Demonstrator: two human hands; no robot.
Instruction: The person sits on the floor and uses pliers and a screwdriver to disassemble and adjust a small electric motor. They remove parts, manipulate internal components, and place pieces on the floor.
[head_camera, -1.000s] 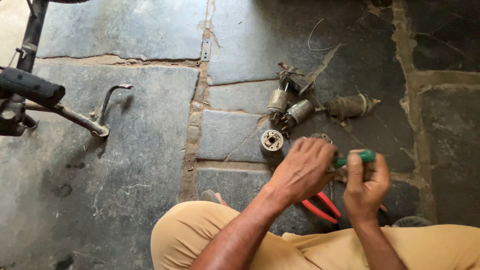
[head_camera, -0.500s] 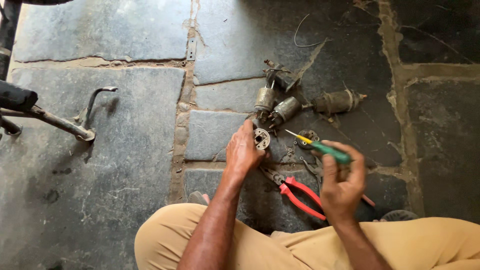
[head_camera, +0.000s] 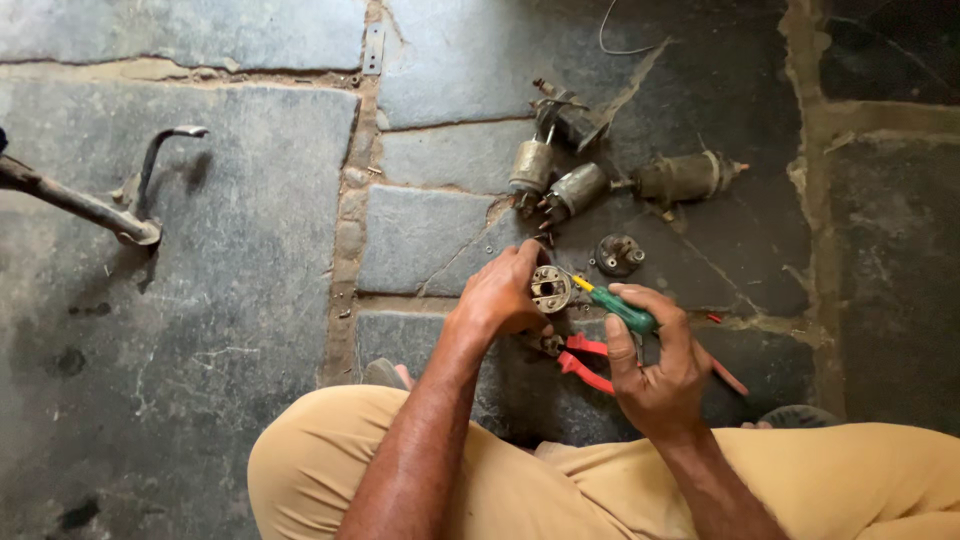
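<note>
Hands meet low over the stone floor (head_camera: 250, 250): the left hand (head_camera: 505, 297) is closed around a small round metal part (head_camera: 550, 288), face up, just above red-handled pliers (head_camera: 590, 365) lying on the floor. The right hand (head_camera: 655, 375) is wrapped shut on a green-handled screwdriver (head_camera: 620, 308), its yellow tip touching the part's rim. Best to brace the part firmly and keep the blade square in its slot — a slanted tip would likely slip. Dismantled motor pieces (head_camera: 575, 185) lie beyond
</note>
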